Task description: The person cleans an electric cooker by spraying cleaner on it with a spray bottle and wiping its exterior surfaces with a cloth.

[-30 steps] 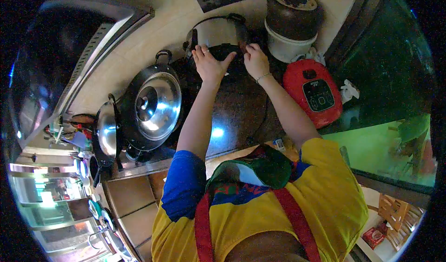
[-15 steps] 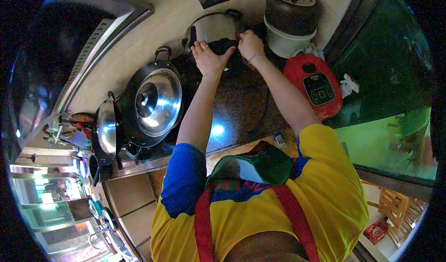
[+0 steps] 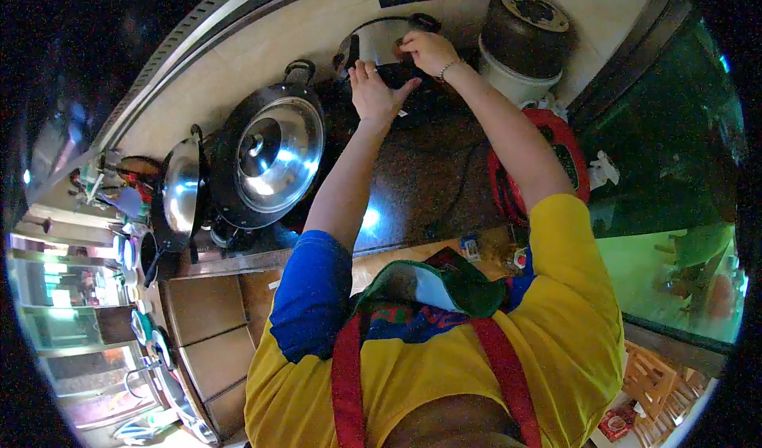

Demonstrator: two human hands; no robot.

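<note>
A steel-coloured pot with black fittings [image 3: 381, 39] stands against the wall at the top of the view. My left hand [image 3: 375, 95] lies at its dark lower front, fingers stretched and thumb spread, holding nothing visible. On the pot's right front, the fingers of my right hand [image 3: 431, 53] are pinched together by a small dark, reddish-brown spot; I cannot make out what they hold. Left of my forearms sits a large black wok [image 3: 226, 162] covered by a shiny domed lid [image 3: 279, 154].
Another steel lid or pan [image 3: 181, 190] leans farther left. A brown-and-white lidded container [image 3: 520, 79] stands right of the pot. Below it, a red appliance [image 3: 578, 150] is partly behind my right forearm. A dark cable [image 3: 460, 190] lies on the speckled counter [image 3: 405, 186].
My right hand has moved up and left, from the pot's right edge onto its front. My left hand stays at the lower front, fingers spread. The whole view has shifted slightly.
</note>
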